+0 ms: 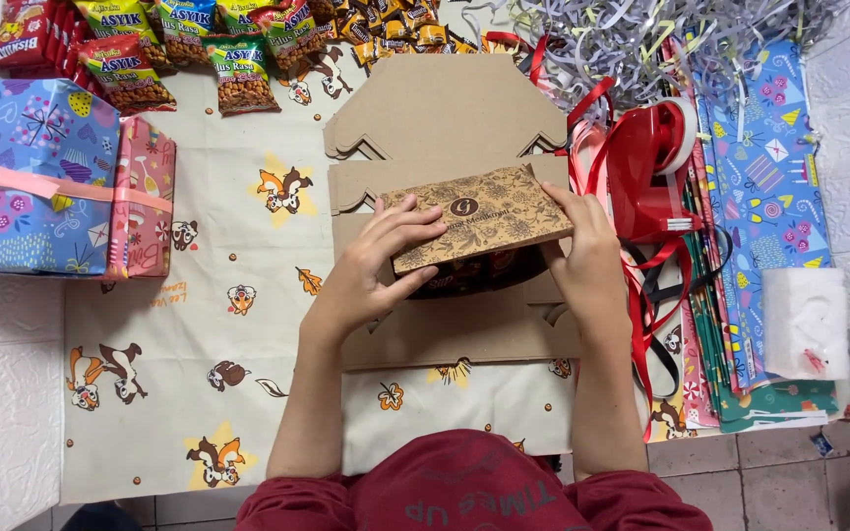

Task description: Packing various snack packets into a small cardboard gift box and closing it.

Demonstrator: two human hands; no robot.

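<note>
Both hands grip one patterned brown box (479, 216), held above flat cardboard sheets (445, 128) on squirrel-print wrapping paper (238, 324). Left hand (371, 270) clasps its left end, fingers curled over the top. Right hand (587, 261) clamps the right end. Red tape dispenser (651, 167) just right. Wrapped blue gift (31, 177) far left; snack packets (189, 44) beyond.

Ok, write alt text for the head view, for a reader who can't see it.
Seen from above, a person's left hand and right hand grip a small brown patterned box over flat cardboard cut-outs on squirrel-print wrapping paper. Snack packets lie at the top, a wrapped gift to the left, a red tape dispenser to the right.
</note>
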